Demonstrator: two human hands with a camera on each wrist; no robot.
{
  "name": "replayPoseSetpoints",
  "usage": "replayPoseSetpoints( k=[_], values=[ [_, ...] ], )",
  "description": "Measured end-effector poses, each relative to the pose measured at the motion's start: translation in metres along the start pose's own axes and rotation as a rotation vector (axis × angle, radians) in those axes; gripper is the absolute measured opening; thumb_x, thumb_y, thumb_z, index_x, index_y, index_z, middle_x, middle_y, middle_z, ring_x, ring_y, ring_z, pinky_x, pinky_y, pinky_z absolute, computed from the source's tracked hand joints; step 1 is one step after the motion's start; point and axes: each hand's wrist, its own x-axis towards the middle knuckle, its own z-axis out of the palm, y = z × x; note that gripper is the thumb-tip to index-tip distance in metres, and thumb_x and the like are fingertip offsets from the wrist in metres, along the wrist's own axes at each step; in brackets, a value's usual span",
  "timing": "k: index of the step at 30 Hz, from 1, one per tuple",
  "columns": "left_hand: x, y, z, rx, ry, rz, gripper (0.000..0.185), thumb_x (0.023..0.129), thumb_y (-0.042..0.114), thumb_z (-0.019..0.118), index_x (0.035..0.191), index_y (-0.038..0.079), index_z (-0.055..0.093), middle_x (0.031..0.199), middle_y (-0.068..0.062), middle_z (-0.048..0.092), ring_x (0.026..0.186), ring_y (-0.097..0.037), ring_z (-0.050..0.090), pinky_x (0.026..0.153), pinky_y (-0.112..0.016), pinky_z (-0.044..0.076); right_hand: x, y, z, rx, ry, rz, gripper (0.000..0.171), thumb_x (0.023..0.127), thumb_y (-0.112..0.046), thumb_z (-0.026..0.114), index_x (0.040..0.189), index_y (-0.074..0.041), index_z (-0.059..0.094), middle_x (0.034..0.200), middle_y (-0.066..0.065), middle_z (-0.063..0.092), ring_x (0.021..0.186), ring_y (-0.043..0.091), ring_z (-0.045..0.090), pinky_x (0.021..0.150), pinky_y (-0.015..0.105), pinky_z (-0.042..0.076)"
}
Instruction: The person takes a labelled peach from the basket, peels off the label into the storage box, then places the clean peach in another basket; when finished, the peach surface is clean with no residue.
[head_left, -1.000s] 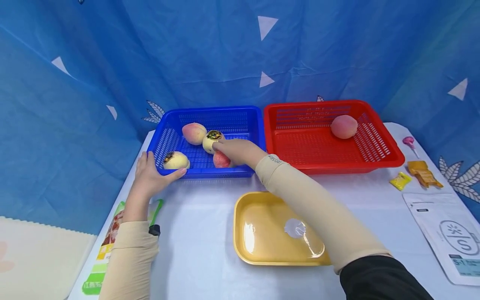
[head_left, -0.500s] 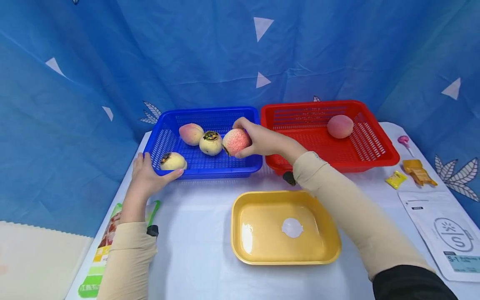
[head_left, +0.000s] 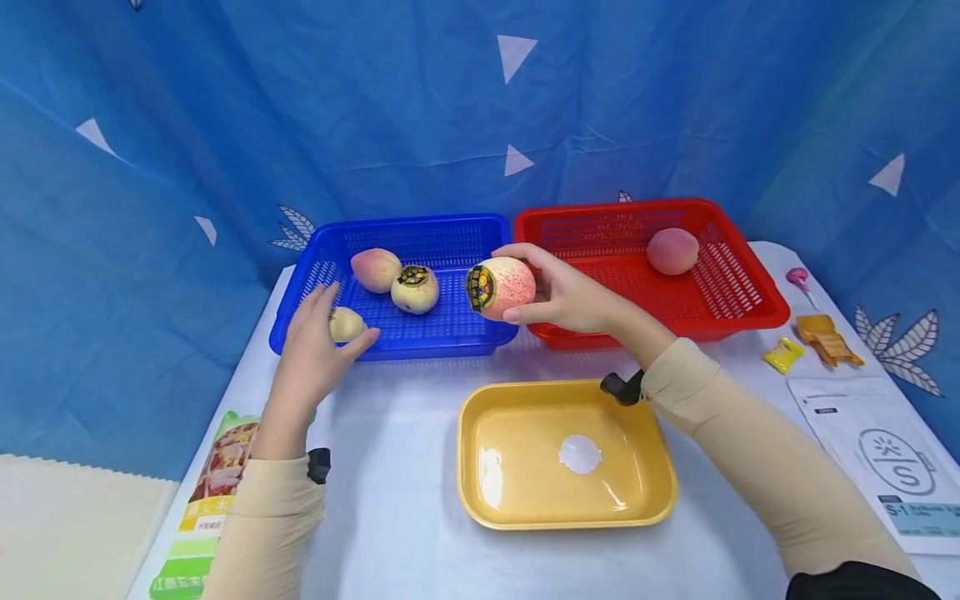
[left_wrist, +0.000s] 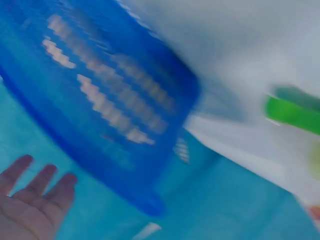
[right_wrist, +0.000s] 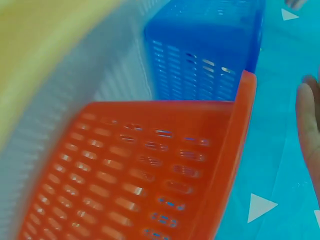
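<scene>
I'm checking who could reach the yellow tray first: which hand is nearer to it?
The right hand. It holds a speckled fruit just beyond the yellow tray. The left hand is off to the tray's left, at the blue basket.

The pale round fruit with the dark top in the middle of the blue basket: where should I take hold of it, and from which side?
Grip the pale fruit around its round sides, hand coming from above. Its dark top faces up, and a peach sits close on its left, so a side reach is cramped there. The blue basket walls also block a low approach. The right hand already holds a speckled fruit; the left hand is nearer.
</scene>
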Motion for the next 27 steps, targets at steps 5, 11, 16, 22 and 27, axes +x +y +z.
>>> replayPoseSetpoints(
  k=[5, 11, 16, 22, 27],
  values=[
    [-0.008, 0.046, 0.011, -0.206, -0.011, 0.261, 0.068, 0.094, 0.029, 0.069, 0.153, 0.015, 0.037, 0.154, -0.012, 0.041, 0.140, -0.032, 0.041, 0.112, -0.055, 0.040, -0.014, 0.003, 0.002, 0.049, 0.014, -0.074, 0.069, 0.085, -0.008, 0.077, 0.142, -0.013, 0.038, 0.135, 0.007, 0.052, 0.123, 0.024, 0.054, 0.092, 0.036, 0.059],
    [-0.014, 0.091, 0.025, -0.379, -0.104, 0.440, 0.060, 0.093, 0.028, 0.070, 0.148, 0.025, 0.046, 0.146, 0.000, 0.050, 0.122, -0.018, 0.056, 0.094, -0.038, 0.055, -0.029, 0.000, 0.006, 0.067, 0.003, -0.101, 0.073, 0.079, -0.004, 0.081, 0.138, -0.011, 0.037, 0.131, 0.009, 0.054, 0.121, 0.024, 0.057, 0.093, 0.036, 0.058],
    [-0.013, 0.106, 0.035, -0.413, -0.143, 0.489, 0.048, 0.094, 0.023, 0.069, 0.141, 0.021, 0.055, 0.133, 0.001, 0.055, 0.109, -0.014, 0.057, 0.085, -0.032, 0.056, -0.036, 0.001, 0.008, 0.047, -0.017, -0.109, 0.074, 0.080, -0.004, 0.081, 0.139, -0.010, 0.037, 0.131, 0.009, 0.053, 0.118, 0.025, 0.059, 0.092, 0.036, 0.059],
    [-0.013, 0.110, 0.045, -0.483, -0.137, 0.494, 0.038, 0.094, 0.016, 0.069, 0.131, 0.013, 0.062, 0.124, -0.002, 0.059, 0.104, -0.017, 0.058, 0.078, -0.030, 0.053, -0.039, 0.006, 0.010, 0.031, -0.023, -0.121, 0.073, 0.079, -0.004, 0.082, 0.137, -0.009, 0.038, 0.128, 0.009, 0.053, 0.117, 0.025, 0.059, 0.094, 0.037, 0.058],
    [-0.015, 0.113, 0.048, -0.550, -0.131, 0.465, 0.032, 0.093, 0.012, 0.069, 0.124, 0.009, 0.063, 0.115, -0.005, 0.060, 0.102, -0.020, 0.056, 0.078, -0.029, 0.052, -0.041, 0.008, 0.011, 0.011, -0.021, -0.128, 0.072, 0.079, -0.006, 0.082, 0.137, -0.009, 0.039, 0.127, 0.008, 0.053, 0.117, 0.025, 0.059, 0.093, 0.037, 0.058]
  ],
)
